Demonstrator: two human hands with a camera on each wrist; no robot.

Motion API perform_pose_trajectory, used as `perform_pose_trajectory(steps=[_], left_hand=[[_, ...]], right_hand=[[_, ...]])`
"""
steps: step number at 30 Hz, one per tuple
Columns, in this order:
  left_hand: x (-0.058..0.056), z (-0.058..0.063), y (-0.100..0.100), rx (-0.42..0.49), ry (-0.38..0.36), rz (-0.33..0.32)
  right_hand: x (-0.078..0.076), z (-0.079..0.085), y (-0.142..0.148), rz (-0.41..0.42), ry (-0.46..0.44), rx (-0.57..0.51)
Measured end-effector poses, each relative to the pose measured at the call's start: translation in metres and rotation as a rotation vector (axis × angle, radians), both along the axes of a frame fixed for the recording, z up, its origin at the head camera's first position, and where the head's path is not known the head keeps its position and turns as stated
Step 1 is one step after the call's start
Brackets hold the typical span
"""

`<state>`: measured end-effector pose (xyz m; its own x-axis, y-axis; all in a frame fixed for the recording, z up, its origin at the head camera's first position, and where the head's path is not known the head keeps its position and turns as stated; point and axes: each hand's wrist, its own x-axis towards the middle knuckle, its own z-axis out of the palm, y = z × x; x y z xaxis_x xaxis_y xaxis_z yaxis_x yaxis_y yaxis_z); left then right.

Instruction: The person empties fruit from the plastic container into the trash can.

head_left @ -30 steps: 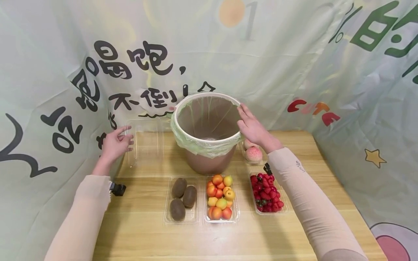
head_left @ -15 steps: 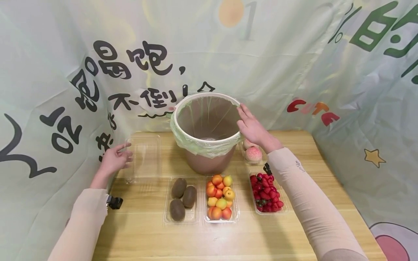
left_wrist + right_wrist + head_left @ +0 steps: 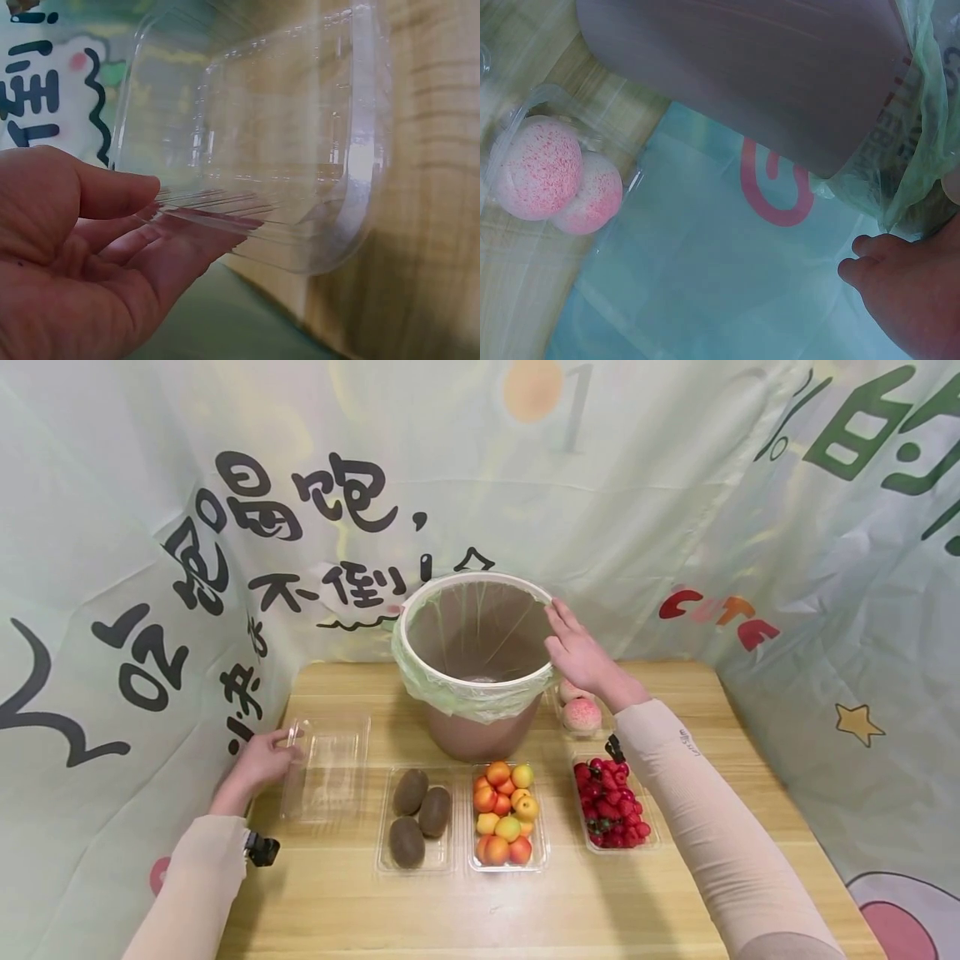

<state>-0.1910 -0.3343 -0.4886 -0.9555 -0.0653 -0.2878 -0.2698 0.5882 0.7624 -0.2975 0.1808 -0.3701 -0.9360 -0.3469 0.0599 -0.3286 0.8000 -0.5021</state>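
My left hand [image 3: 266, 760] pinches the near edge of a clear plastic box [image 3: 326, 772], thumb on one side and fingers on the other, as the left wrist view shows. Nothing is visible inside the box [image 3: 270, 127]. Whether its underside touches the table cannot be told. My right hand [image 3: 581, 652] lies against the right of the rim of a brown bin [image 3: 480, 735], its fingers fairly straight. A thin green bag [image 3: 480, 697] lines the bin and folds over its rim. Part of the right hand [image 3: 911, 289] is out of frame in the right wrist view.
In front of the bin stand clear boxes of kiwis [image 3: 408, 842], small orange and yellow fruits [image 3: 507, 828] and red berries [image 3: 617, 802]. Two pink peaches [image 3: 582, 715] sit in a box behind the right forearm. A printed cloth [image 3: 600, 527] encloses the wooden table [image 3: 525, 918].
My left hand has brought the clear plastic box lower and nearer, from beside the back cloth to left of the kiwis. The right hand and the bin have stayed put.
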Motion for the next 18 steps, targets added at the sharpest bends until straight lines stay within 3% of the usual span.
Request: perform_pose_trajectory(steps=[7,18], left_hand=[[0.007,-0.017,-0.006,0.16,-0.084,0.018],[0.013,-0.032,-0.01,0.172,-0.14,0.002]], right_hand=[[0.0,0.0,0.0,0.0,-0.003,0.003],[0.0,0.0,0.001,0.002,-0.006,0.009]])
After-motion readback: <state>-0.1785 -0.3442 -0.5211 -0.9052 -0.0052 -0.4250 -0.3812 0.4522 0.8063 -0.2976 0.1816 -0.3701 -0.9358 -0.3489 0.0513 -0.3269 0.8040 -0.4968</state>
